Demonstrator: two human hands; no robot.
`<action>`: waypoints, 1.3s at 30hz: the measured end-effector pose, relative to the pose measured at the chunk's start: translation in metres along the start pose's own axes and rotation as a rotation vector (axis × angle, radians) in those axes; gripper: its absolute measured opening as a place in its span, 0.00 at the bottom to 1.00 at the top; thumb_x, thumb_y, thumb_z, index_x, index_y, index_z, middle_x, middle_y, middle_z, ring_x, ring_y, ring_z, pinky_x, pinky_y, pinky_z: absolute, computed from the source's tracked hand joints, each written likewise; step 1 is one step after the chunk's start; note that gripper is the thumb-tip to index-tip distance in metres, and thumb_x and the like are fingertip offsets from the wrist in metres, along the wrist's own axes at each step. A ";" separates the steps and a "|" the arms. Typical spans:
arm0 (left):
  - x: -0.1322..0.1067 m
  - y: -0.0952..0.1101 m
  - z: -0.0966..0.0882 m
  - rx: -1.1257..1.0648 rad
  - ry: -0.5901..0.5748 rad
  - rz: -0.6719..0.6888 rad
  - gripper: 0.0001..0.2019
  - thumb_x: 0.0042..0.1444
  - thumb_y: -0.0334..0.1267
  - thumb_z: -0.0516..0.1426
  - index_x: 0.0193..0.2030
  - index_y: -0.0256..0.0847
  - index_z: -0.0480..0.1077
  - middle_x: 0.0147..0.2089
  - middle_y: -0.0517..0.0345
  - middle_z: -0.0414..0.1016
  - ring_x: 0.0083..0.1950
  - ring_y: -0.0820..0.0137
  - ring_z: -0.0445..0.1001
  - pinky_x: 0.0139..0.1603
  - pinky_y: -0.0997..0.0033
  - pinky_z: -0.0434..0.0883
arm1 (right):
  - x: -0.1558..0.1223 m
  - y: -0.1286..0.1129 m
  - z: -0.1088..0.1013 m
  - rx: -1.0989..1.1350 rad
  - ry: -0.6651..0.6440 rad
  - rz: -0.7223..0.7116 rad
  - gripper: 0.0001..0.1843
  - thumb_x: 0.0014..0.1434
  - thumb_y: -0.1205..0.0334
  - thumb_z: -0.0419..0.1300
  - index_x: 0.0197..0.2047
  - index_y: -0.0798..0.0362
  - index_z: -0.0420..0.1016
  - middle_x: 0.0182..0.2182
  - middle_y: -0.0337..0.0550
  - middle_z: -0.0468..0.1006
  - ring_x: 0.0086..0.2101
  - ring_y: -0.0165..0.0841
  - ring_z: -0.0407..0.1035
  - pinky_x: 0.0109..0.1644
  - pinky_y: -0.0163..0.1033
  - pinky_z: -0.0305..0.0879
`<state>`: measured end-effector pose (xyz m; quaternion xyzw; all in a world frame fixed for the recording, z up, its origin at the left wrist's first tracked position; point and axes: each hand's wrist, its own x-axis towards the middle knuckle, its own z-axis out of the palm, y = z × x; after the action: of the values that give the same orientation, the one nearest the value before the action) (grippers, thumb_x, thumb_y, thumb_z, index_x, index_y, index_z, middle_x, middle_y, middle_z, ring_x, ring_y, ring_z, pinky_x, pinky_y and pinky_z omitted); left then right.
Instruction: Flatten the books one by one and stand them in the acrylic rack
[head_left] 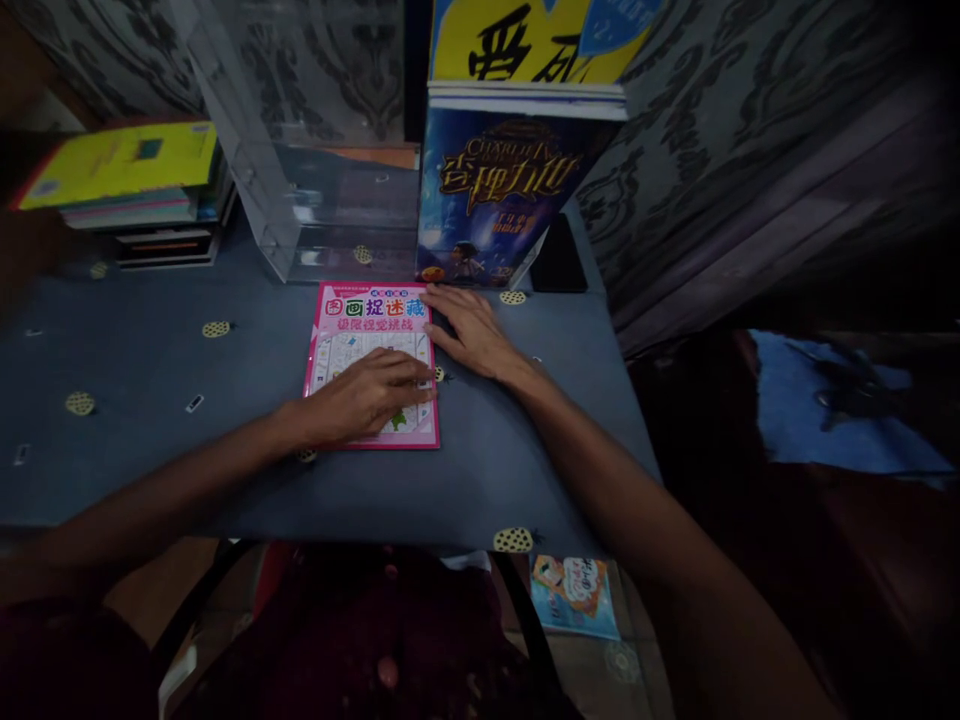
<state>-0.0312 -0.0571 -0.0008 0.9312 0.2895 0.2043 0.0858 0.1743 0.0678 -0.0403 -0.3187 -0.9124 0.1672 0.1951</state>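
A pink activity book (352,318) with a maze-like picture on its cover lies flat on the blue-grey table (150,450). My left hand (367,397) rests palm down on the lower half of the book, fingers stretched out towards its right edge. My right hand (471,330) lies flat on the table beside the book's right edge, with its fingertips touching the upper right corner. Neither hand holds anything.
A dark blue book (487,190) stands upright behind the pink one, under a yellow one (525,40). A clear plastic case (330,170) stands to its left. A stack of books (135,185) sits at the far left. A black phone-like slab (559,262) lies at the right. A booklet (576,595) lies on the floor.
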 end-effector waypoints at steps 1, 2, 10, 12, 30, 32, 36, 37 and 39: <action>-0.003 0.007 -0.001 -0.010 -0.015 0.010 0.18 0.66 0.27 0.50 0.56 0.43 0.75 0.58 0.48 0.78 0.58 0.61 0.74 0.59 0.53 0.72 | 0.000 0.000 0.000 0.000 0.000 0.001 0.34 0.72 0.40 0.43 0.69 0.52 0.65 0.69 0.53 0.65 0.68 0.48 0.58 0.70 0.61 0.52; -0.005 0.014 -0.002 -0.022 -0.035 0.016 0.18 0.65 0.26 0.51 0.56 0.44 0.75 0.58 0.49 0.78 0.59 0.61 0.74 0.60 0.53 0.71 | 0.000 0.000 0.000 -0.001 0.000 0.002 0.35 0.72 0.39 0.42 0.69 0.52 0.65 0.69 0.53 0.65 0.68 0.48 0.58 0.70 0.61 0.52; -0.017 0.036 -0.001 -0.076 -0.097 -0.004 0.22 0.62 0.23 0.50 0.59 0.44 0.74 0.60 0.49 0.77 0.62 0.61 0.73 0.62 0.51 0.71 | -0.002 -0.006 -0.001 -0.029 0.010 0.017 0.33 0.72 0.42 0.44 0.69 0.53 0.66 0.69 0.53 0.65 0.68 0.47 0.58 0.70 0.60 0.52; -0.017 0.037 0.000 -0.083 -0.087 -0.021 0.22 0.62 0.24 0.51 0.58 0.46 0.74 0.59 0.50 0.78 0.61 0.61 0.74 0.61 0.50 0.72 | -0.003 -0.010 -0.001 -0.045 0.031 0.016 0.30 0.72 0.45 0.45 0.68 0.53 0.68 0.69 0.54 0.66 0.68 0.47 0.58 0.70 0.61 0.53; -0.058 -0.120 -0.036 0.087 0.241 -0.497 0.16 0.65 0.31 0.51 0.51 0.39 0.79 0.52 0.48 0.81 0.54 0.62 0.78 0.58 0.56 0.74 | 0.037 -0.085 0.014 -0.016 -0.105 -0.342 0.20 0.69 0.64 0.53 0.60 0.59 0.75 0.61 0.57 0.76 0.63 0.43 0.65 0.67 0.55 0.61; -0.061 -0.121 -0.035 0.070 0.250 -0.481 0.17 0.64 0.31 0.51 0.52 0.39 0.78 0.53 0.48 0.81 0.55 0.62 0.78 0.58 0.56 0.74 | 0.047 -0.095 0.021 -0.025 -0.144 -0.378 0.21 0.71 0.65 0.50 0.62 0.60 0.73 0.61 0.56 0.75 0.64 0.42 0.64 0.68 0.54 0.59; -0.063 -0.118 -0.032 0.071 0.237 -0.487 0.18 0.63 0.30 0.51 0.54 0.40 0.78 0.54 0.49 0.81 0.56 0.63 0.77 0.60 0.56 0.73 | 0.049 -0.106 0.031 -0.034 -0.161 -0.372 0.22 0.72 0.64 0.49 0.65 0.58 0.70 0.62 0.55 0.74 0.66 0.42 0.62 0.70 0.56 0.57; -0.063 -0.117 -0.032 0.077 0.232 -0.494 0.18 0.63 0.30 0.51 0.54 0.40 0.78 0.55 0.49 0.81 0.56 0.63 0.77 0.61 0.56 0.72 | 0.046 -0.109 0.033 -0.034 -0.166 -0.368 0.23 0.72 0.63 0.49 0.66 0.57 0.70 0.63 0.54 0.74 0.66 0.43 0.61 0.70 0.57 0.56; -0.063 -0.117 -0.031 0.092 0.231 -0.501 0.18 0.63 0.30 0.52 0.54 0.41 0.78 0.55 0.50 0.81 0.57 0.63 0.77 0.61 0.57 0.72 | 0.037 -0.113 0.033 -0.035 -0.183 -0.374 0.23 0.72 0.61 0.50 0.66 0.55 0.70 0.64 0.52 0.73 0.67 0.44 0.59 0.71 0.59 0.54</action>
<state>-0.1507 0.0039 -0.0257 0.8041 0.5275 0.2680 0.0578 0.0735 0.0018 -0.0114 -0.1308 -0.9723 0.1403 0.1335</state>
